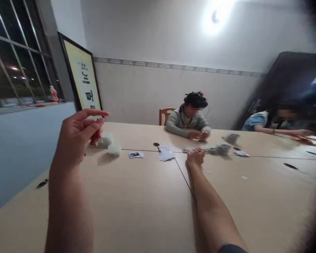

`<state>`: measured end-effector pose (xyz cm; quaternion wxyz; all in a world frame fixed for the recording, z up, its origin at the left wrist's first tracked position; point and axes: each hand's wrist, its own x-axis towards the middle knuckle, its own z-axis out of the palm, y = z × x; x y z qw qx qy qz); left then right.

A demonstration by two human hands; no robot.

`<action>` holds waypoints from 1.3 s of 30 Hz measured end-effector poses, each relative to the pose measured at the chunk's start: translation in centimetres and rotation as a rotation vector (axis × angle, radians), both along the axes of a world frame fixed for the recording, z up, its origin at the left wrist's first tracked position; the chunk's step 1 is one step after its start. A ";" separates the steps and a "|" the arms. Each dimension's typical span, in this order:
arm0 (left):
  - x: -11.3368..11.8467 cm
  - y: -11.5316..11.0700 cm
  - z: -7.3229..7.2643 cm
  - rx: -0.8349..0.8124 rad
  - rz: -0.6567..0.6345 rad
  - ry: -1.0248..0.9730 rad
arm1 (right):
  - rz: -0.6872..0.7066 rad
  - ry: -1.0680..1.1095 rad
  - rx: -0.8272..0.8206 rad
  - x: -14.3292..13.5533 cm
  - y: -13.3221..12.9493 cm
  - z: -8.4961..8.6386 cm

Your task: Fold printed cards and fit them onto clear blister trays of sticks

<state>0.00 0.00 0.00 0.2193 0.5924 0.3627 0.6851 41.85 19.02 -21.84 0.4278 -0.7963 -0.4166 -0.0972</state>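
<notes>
My left hand [80, 135] is raised above the table at the left, its index finger stretched out over the thumb and the other fingers curled; nothing shows in it. Behind it stand pale containers [114, 150]. My right hand [196, 157] reaches far across the table, fingers closed, at the near side of a row of small greyish packets [218, 149]. What it grips, if anything, is too small to make out. Left of this hand lie white papers [166, 154] and a small stack of cards [136, 155].
Across the table [142, 196] sits a person [186, 121] in a grey top, hands together on the surface. Another person [263, 121] is at the far right. More packets [231, 137] lie beyond the row. A framed picture [81, 75] leans at the left wall.
</notes>
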 end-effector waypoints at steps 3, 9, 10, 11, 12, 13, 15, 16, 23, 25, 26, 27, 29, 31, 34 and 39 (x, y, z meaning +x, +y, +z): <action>-0.3 -0.4 0.3 0.057 0.013 -0.096 | 0.127 -0.076 0.026 -3.7 1.2 1.2; -1.4 -0.9 0.4 0.088 0.049 -0.182 | 0.571 -0.225 0.042 -18.2 3.8 3.7; -1.6 -1.0 0.3 0.086 0.049 -0.188 | 0.669 -0.249 0.031 -21.0 3.8 3.8; -1.8 -1.0 0.3 0.084 0.048 -0.194 | 0.769 -0.276 0.017 -23.7 3.7 3.8; -2.0 -1.0 0.3 0.081 0.044 -0.198 | 0.873 -0.310 0.001 -26.1 3.4 3.7; -2.2 -0.9 0.2 0.076 0.040 -0.199 | 0.972 -0.346 -0.016 -28.3 3.0 3.5; -2.5 -0.9 0.1 0.062 0.038 -0.196 | 1.119 -0.408 -0.059 -31.5 2.1 3.0; -2.7 -0.9 0.0 0.057 0.038 -0.193 | 1.161 -0.426 -0.088 -32.7 1.8 2.7; -3.0 -1.1 0.0 0.063 -0.012 -0.148 | 1.191 -0.482 -0.227 -34.8 1.2 2.2; -3.1 -1.2 0.0 0.060 -0.022 -0.144 | 1.202 -0.499 -0.229 -34.7 1.0 2.2; -3.2 -1.2 0.0 0.062 -0.025 -0.145 | 1.211 -0.505 -0.227 -34.6 0.9 2.2; -3.3 -1.2 0.0 0.066 -0.025 -0.147 | 1.221 -0.506 -0.223 -34.4 0.8 2.3; -3.4 -1.2 -0.1 0.068 -0.022 -0.153 | 1.239 -0.491 -0.205 -33.9 0.4 2.6; -3.5 -1.3 -0.1 0.070 -0.018 -0.159 | 1.250 -0.446 -0.180 -33.0 0.1 3.1; -3.6 -1.3 -0.1 0.077 -0.027 -0.174 | 1.221 -0.329 -0.151 -31.1 -0.7 4.1; -3.7 -0.9 -0.1 0.076 -0.043 -0.165 | 1.191 -0.119 -0.284 -27.8 -3.2 4.4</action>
